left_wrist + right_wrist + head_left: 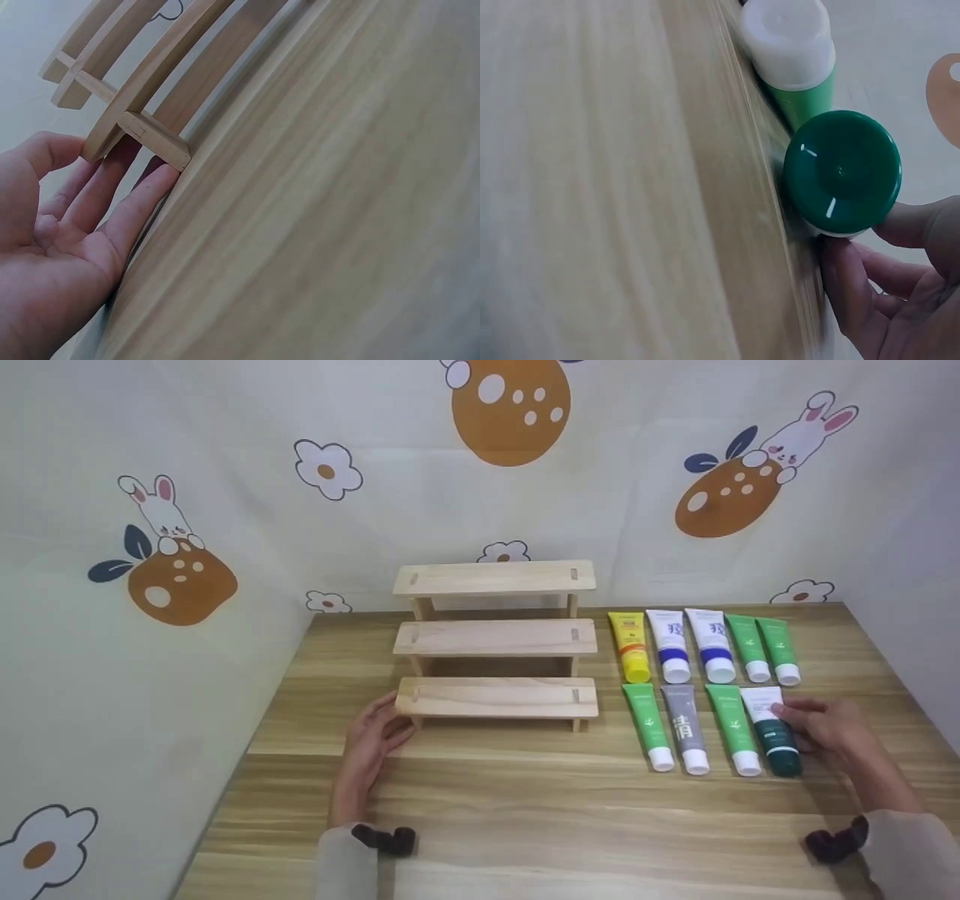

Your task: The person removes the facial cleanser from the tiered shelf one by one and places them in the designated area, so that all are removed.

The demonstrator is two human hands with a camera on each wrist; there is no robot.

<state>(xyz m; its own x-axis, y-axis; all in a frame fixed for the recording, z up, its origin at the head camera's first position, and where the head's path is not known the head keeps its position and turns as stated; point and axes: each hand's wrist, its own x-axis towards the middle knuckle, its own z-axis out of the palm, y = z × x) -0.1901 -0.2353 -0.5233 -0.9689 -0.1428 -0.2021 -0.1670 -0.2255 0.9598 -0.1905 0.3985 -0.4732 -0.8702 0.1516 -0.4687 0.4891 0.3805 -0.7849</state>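
Observation:
A three-tier wooden display stand [495, 697] stands on the table, left of the tubes. At the left end of its lowest step is my left hand [373, 733]. In the left wrist view, the thumb touches the board's corner while the fingers [142, 202] reach beneath it, beside the support leg. My right hand [832, 727] holds a white and dark green squeeze tube [776, 735] at its right edge, thumb on top. The right wrist view shows its dark green cap [842, 172] end-on, with fingers [847, 285] partly under the tube. A green tube [731, 727] lies beside it.
Behind the front row lie a yellow tube [628, 645], two white and blue tubes [667, 641] and two small green tubes [748, 645]. Another green tube [646, 724] and a grey tube [684, 727] share the front row. A patterned curtain [405, 510] encloses the wood-grain table [525, 810].

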